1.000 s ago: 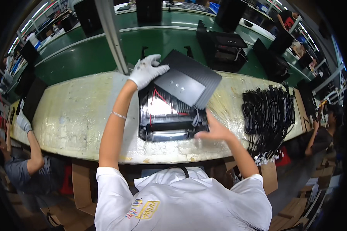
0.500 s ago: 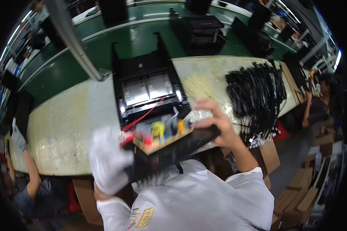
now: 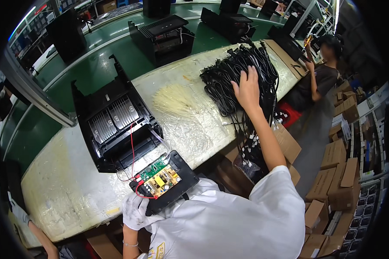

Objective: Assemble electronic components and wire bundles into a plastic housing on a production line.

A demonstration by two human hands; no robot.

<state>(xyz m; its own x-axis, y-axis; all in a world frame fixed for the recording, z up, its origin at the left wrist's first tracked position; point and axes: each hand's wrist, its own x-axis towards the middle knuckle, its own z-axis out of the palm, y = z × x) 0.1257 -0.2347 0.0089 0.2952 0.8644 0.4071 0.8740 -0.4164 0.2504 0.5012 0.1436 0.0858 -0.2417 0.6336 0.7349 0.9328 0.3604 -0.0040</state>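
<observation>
My left hand (image 3: pixel 136 210), in a white glove, grips the near left corner of a black panel (image 3: pixel 183 169) against my front. On that panel sit a green circuit board (image 3: pixel 150 169) and a tan power board (image 3: pixel 163 181) with a yellow transformer. Red and white wires run from the boards to an open black housing (image 3: pixel 101 97), which has ribbed metal plates (image 3: pixel 125 111) inside. My bare right hand (image 3: pixel 247 91) is over a heap of black cables (image 3: pixel 222 82), fingers spread; no cable shows in its grasp.
A bunch of pale thin strips (image 3: pixel 173 100) lies between housing and cables. Behind the worktable, a green conveyor (image 3: pixel 112 47) carries black units (image 3: pixel 162 39). A metal post (image 3: pixel 34 93) stands at left. Co-workers are at both sides; cardboard boxes (image 3: pixel 333 155) stand right.
My right hand has left the panel and reached right to the cables. The panel now shows its boards face up, with my left hand still at it. The view has swung right.
</observation>
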